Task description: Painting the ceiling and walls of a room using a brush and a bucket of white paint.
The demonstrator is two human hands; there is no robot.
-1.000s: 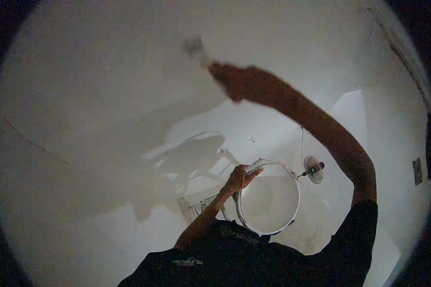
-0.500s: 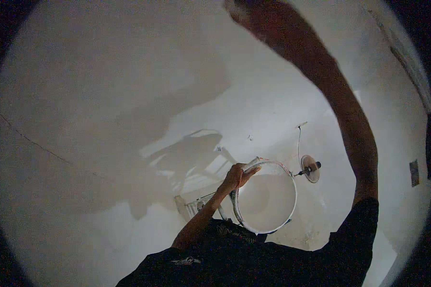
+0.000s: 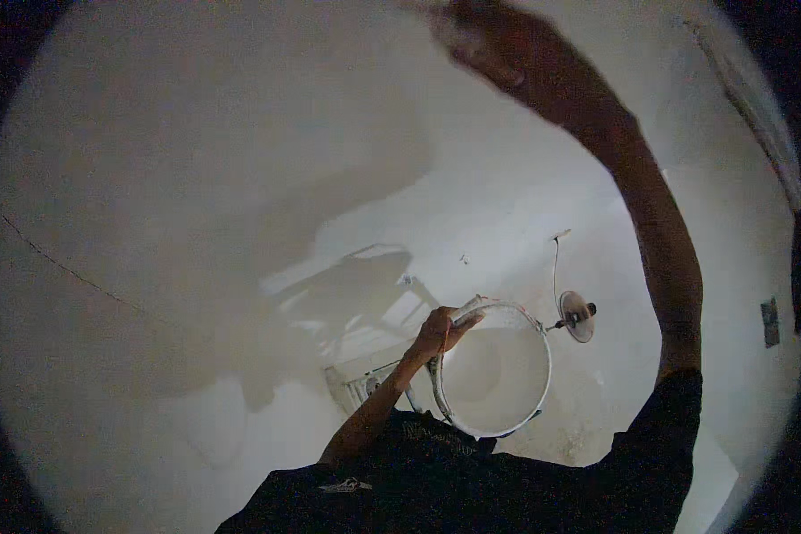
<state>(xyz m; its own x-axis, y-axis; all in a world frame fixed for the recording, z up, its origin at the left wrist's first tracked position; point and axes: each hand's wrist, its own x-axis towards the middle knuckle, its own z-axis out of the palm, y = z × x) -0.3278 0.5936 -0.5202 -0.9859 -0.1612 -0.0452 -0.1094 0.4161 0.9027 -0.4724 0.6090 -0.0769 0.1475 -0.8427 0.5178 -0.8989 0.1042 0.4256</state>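
Observation:
A round white bucket [image 3: 547,374] with pale, smooth contents [image 3: 494,378] is close in front of my dark shirt. My left hand [image 3: 440,331] is closed over its upper left rim, thumb stretched along the rim's edge. My right arm reaches far up across the pale wall [image 3: 240,116]. At the top edge of the picture, my right hand [image 3: 476,40] is blurred and partly cut off, close to the wall. Its fingers do not show clearly, nor whether anything is in them.
Right of the bucket is a round disc-shaped thing with a dark knob [image 3: 578,316], a thin cord running up from it. A whitish slatted frame [image 3: 360,383] stands left of the bucket. A dark rectangular plate [image 3: 770,322] is at the far right. Shadows lie across the wall.
My right hand has come slightly down and right, so more of it shows below the top edge. My left hand and the bucket stay nearly in place.

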